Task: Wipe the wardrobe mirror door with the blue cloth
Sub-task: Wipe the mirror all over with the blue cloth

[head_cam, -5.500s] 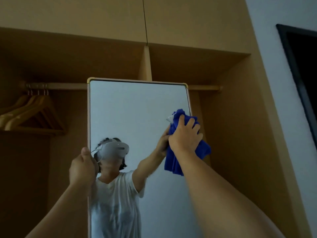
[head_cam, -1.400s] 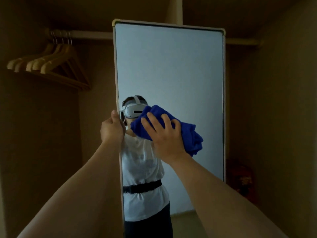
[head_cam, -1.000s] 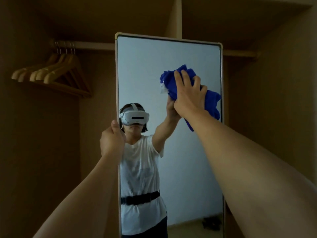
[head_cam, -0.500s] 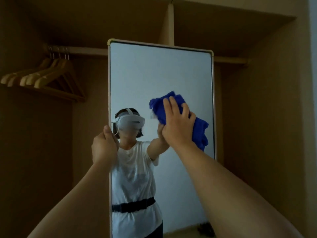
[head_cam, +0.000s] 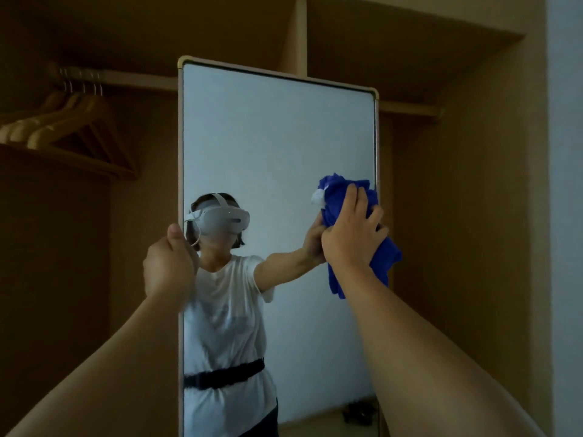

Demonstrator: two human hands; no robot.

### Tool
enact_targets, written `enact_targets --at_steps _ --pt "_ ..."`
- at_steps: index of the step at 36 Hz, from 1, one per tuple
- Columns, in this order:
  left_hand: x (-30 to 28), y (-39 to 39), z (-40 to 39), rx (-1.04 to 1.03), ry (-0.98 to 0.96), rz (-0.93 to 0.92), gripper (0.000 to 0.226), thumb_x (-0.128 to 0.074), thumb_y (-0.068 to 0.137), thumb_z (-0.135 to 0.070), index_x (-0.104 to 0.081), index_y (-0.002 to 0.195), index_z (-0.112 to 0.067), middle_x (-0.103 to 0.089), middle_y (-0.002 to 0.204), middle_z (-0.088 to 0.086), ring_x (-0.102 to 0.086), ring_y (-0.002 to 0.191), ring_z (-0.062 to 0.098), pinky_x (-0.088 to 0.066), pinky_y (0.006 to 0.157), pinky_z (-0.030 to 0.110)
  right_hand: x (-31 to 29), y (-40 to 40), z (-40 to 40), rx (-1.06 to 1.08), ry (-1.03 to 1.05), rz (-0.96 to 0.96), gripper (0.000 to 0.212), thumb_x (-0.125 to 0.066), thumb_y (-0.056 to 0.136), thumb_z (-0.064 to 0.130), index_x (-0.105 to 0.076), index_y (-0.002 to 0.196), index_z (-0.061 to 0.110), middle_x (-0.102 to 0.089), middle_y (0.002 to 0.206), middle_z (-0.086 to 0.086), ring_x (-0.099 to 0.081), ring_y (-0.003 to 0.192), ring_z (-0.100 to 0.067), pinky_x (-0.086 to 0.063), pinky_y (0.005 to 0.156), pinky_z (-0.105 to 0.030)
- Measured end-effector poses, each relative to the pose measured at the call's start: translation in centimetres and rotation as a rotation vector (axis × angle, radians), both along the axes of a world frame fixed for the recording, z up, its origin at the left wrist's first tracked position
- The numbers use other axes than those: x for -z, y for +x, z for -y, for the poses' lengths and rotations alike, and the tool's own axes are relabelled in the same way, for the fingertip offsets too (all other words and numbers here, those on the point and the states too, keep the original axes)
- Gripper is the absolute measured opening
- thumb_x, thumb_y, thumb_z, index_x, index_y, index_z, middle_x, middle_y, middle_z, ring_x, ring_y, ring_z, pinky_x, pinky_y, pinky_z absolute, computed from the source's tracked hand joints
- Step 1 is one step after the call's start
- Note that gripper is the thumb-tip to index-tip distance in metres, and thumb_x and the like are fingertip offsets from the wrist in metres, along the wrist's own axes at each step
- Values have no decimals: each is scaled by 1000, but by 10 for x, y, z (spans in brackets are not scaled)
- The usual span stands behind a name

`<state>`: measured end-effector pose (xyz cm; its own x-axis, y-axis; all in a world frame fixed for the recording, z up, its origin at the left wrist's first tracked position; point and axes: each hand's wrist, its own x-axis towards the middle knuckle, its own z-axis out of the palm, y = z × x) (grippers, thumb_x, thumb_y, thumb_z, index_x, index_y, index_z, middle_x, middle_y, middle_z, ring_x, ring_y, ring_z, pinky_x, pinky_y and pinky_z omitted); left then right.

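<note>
The tall mirror door (head_cam: pixel 277 146) with a pale rounded frame stands in front of an open wooden wardrobe. My right hand (head_cam: pixel 351 234) presses a bunched blue cloth (head_cam: pixel 383 263) against the glass at the mirror's right edge, about mid-height. My left hand (head_cam: pixel 168 263) grips the mirror's left frame edge, thumb up. The glass reflects a person in a white shirt with a headset, and the reflected hand meets the cloth.
Several wooden hangers (head_cam: pixel 66 127) hang from a rail (head_cam: pixel 126 78) at the upper left inside the wardrobe. A vertical divider (head_cam: pixel 299 33) rises behind the mirror. The wardrobe's side panel (head_cam: pixel 485 216) and a pale wall (head_cam: pixel 566 184) stand to the right.
My right hand has swept the blue cloth across the glass, from the upper right towards the middle and now out to the right edge. My left hand has kept its grip on the left frame.
</note>
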<state>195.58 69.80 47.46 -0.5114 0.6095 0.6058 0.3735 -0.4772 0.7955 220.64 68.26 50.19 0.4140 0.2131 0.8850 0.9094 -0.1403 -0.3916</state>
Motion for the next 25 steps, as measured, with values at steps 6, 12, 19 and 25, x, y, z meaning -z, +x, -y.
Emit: enact_targets --at_steps 6,12,19,25 --pt "-1 2 6 -2 6 7 46 -25 99 -47 -42 65 -21 -47 65 2 -45 58 13 -40 63 36 19 13 7 -28 -100 -5 76 -62 80 23 -22 145 20 -29 152 -4 -34 127 -33 -37 93 -51" --pt "-1 -3 1 26 -2 -2 46 -25 98 -49 -45 66 -23 -52 69 4 -53 67 21 -45 68 39 -39 22 15 -77 -78 -15 71 -60 81 21 -25 143 21 -31 150 -1 -35 125 -31 -37 96 -50" --pt "0 -3 0 24 1 15 48 -24 98 -49 -47 69 -19 -53 70 4 -55 70 23 -46 70 39 -60 22 13 -78 -40 4 71 -61 79 21 -27 142 22 -32 150 -1 -36 124 -32 -38 94 -51" --pt "-1 0 5 36 21 16 47 -25 99 -47 -48 72 -17 -52 70 2 -54 73 22 -46 72 38 21 -3 9 -70 -19 26 75 -63 75 20 -32 143 20 -33 151 0 -36 126 -33 -35 93 -51"
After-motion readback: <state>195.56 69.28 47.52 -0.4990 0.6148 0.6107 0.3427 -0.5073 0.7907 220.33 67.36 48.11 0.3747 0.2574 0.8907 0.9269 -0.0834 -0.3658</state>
